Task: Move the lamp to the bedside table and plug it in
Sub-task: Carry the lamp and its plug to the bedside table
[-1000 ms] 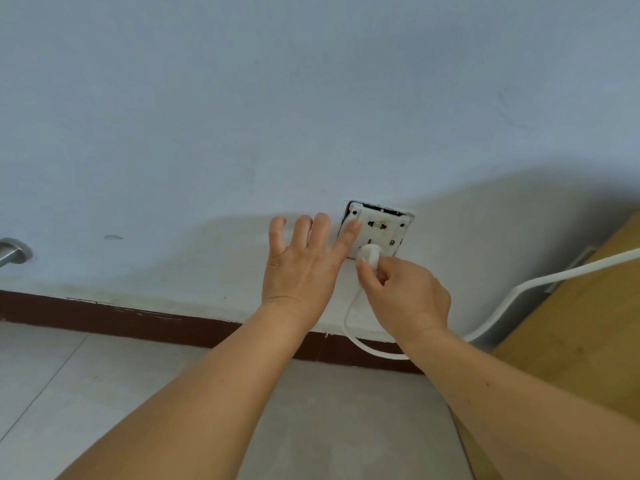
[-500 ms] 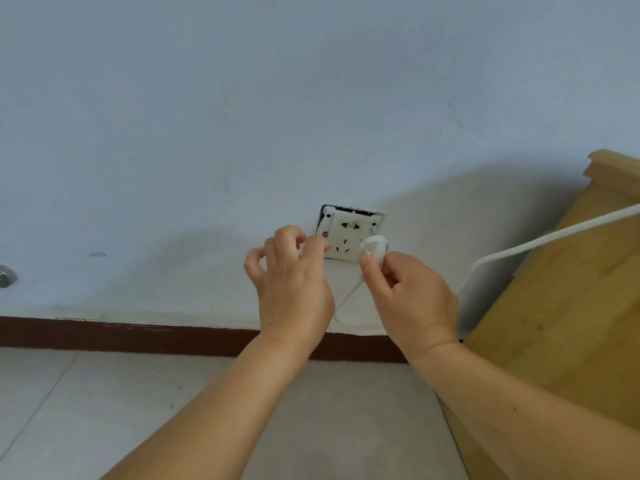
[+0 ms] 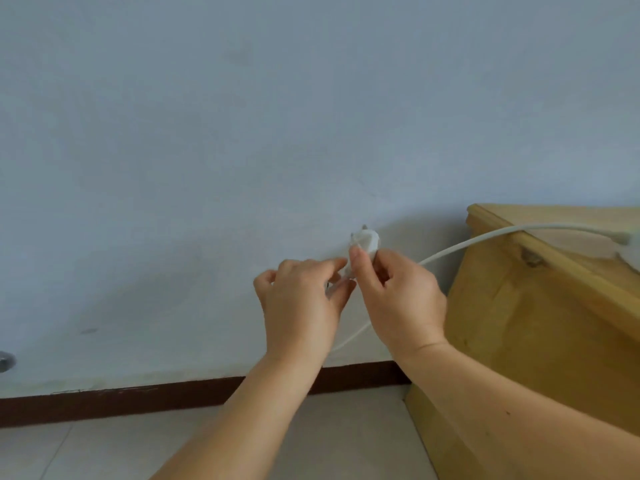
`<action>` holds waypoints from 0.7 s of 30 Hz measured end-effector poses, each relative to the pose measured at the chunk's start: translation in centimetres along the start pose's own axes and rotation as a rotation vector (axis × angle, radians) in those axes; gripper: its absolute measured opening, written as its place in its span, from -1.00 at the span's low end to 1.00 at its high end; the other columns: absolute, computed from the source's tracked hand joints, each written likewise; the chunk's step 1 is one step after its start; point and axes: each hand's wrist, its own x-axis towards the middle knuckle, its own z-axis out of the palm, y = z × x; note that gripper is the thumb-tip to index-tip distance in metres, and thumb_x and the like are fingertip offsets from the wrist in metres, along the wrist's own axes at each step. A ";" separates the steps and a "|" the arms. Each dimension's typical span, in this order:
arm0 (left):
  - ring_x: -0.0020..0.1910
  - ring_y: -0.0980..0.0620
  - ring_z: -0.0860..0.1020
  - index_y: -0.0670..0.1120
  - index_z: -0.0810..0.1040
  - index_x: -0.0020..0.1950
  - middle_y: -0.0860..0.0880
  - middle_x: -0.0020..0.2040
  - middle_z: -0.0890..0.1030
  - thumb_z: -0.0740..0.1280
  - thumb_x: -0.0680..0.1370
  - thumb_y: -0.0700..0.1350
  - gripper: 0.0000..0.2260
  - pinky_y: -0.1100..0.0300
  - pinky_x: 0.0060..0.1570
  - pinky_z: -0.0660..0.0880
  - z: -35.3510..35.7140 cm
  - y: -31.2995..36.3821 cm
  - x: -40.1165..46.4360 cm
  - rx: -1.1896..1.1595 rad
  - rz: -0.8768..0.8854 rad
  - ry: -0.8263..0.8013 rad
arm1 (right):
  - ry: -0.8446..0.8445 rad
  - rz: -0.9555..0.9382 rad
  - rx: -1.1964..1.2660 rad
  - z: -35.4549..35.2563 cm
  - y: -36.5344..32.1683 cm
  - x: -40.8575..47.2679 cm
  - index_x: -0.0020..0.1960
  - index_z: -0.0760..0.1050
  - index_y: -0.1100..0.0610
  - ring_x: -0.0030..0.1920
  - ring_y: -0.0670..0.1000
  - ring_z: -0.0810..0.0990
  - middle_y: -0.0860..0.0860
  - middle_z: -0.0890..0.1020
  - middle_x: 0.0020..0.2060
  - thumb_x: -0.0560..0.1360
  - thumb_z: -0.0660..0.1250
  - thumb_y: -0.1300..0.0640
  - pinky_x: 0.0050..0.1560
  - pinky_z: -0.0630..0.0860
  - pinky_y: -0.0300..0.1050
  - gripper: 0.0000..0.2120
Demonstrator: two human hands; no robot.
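My right hand [image 3: 398, 299] pinches the white plug [image 3: 366, 241] between thumb and fingers, just off the pale wall, with its metal prongs pointing up. The white cord [image 3: 460, 249] runs from the plug to the right, over the top edge of the wooden bedside table [image 3: 540, 327], and a loop of it hangs below my hands. My left hand [image 3: 301, 303] is curled over the wall socket [image 3: 337, 284], of which only a white sliver shows between its fingertips. The plug is above and right of that sliver. The lamp itself is out of view.
A dark brown skirting board [image 3: 138, 403] runs along the foot of the wall above the light tiled floor [image 3: 104, 452]. A metal fitting [image 3: 5, 362] sticks out of the wall at the far left edge. The bedside table stands close to the wall on the right.
My left hand went from flat on the wall to curled over the socket, hiding it. My right hand drew the plug up and away from the socket face. The view shifted, showing the table top.
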 end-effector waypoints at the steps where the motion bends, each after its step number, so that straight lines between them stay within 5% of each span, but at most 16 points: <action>1: -0.16 0.04 0.57 0.10 0.64 -0.01 0.06 -0.26 0.67 0.31 0.47 0.09 -0.82 0.05 -0.02 0.39 -0.5 0.7 0.4 -0.049 0.009 -0.017 | 0.007 0.005 0.002 -0.9 -0.5 0.4 -0.46 0.26 0.01 -0.52 -0.09 0.31 -0.07 0.35 -0.58 0.50 0.08 -0.24 -0.47 0.16 -0.14 -0.54; 5: -0.29 0.07 0.60 0.09 0.65 -0.03 0.04 -0.28 0.68 0.32 0.48 0.09 -0.83 0.16 -0.24 0.51 -2.6 4.1 2.2 -0.170 -0.007 -0.047 | 0.080 0.035 -0.012 -4.2 -2.4 2.1 -0.49 0.26 0.03 -0.51 -0.08 0.36 -0.06 0.37 -0.59 0.45 0.11 -0.28 -0.47 0.17 -0.14 -0.51; 13: -0.17 0.00 0.61 -0.01 0.65 -0.12 0.02 -0.19 0.70 0.34 0.48 0.04 -0.85 0.02 -0.08 0.54 -5.0 11.9 5.5 -0.270 -0.078 -0.127 | 0.166 0.042 -0.026 -12.4 -4.4 5.4 -0.55 0.17 0.06 -0.53 -0.07 0.31 -0.05 0.31 -0.64 0.41 0.22 -0.28 -0.47 0.13 -0.13 -0.44; 21: -0.24 0.05 0.59 -0.03 0.63 -0.20 0.10 -0.29 0.65 0.29 0.51 -0.02 -0.82 0.14 -0.22 0.48 -6.0 17.3 8.6 -0.299 0.044 -0.112 | 0.212 -0.108 -0.240 -19.5 -6.5 7.9 -0.33 0.28 0.02 -0.32 0.05 0.43 -0.07 0.44 -0.38 0.59 -0.03 0.00 -0.42 0.19 -0.13 -0.65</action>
